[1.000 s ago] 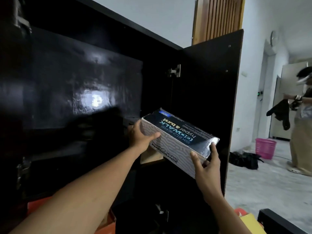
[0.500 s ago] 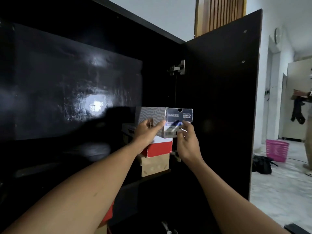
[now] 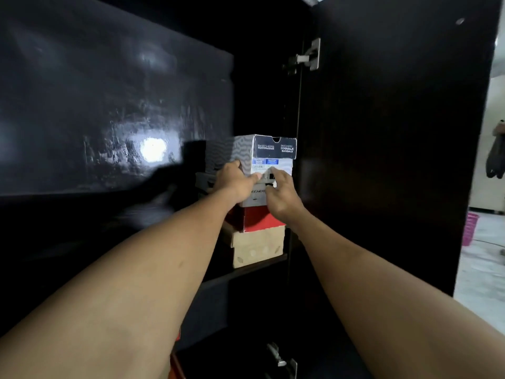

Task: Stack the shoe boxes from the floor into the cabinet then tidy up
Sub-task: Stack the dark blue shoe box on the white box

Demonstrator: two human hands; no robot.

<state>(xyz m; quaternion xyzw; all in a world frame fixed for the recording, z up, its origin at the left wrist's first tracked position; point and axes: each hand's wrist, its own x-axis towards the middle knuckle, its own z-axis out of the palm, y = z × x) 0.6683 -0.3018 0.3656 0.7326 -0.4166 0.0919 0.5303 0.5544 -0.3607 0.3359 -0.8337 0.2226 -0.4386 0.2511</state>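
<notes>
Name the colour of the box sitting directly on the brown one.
The box is red; head view shows it.

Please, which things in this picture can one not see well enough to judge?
Head view only:
- Small print on the label of the top box: too small and blurred.
- Lower front of that box: covered by the left hand and right hand.
- Whether the right hand grips or only presses: its fingers are seen from behind.
- Red-orange thing at the bottom edge: cut off by the frame and the left arm.

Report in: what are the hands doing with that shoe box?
Left hand grips the grey box at its corner, right hand presses its front. Box tops the shelf stack. Nothing blocking.
</notes>
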